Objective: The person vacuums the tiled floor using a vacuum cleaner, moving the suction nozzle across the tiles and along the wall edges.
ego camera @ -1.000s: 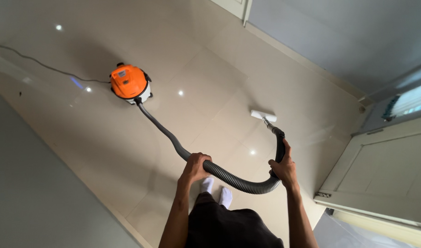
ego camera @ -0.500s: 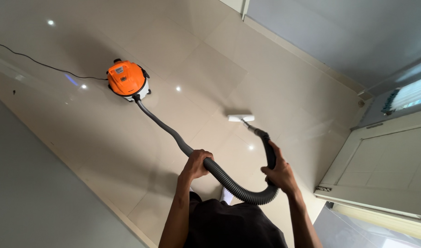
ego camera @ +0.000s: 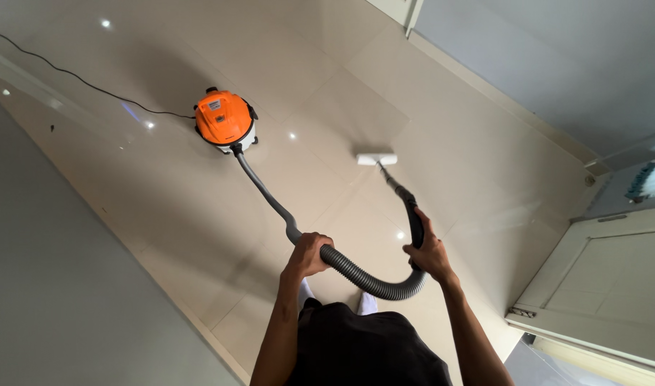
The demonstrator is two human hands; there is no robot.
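Hands: your left hand (ego camera: 309,254) grips the hose (ego camera: 356,275); your right hand (ego camera: 427,251) grips the wand (ego camera: 413,218).
Nozzle (ego camera: 376,159): flat on floor (ego camera: 199,207), right of vacuum (ego camera: 224,118).
Progress: mid-sweep, floor unfinished.

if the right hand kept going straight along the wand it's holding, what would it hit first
Probably the white flat floor nozzle at the wand's far end, resting on the glossy beige tiled floor. The right hand grips the black wand handle; nothing else appears between, though depth is uncertain.

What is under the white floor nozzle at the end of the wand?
The white floor nozzle lies flat on the glossy beige tile floor. The tile directly beneath it is covered, so any dust there cannot be seen.
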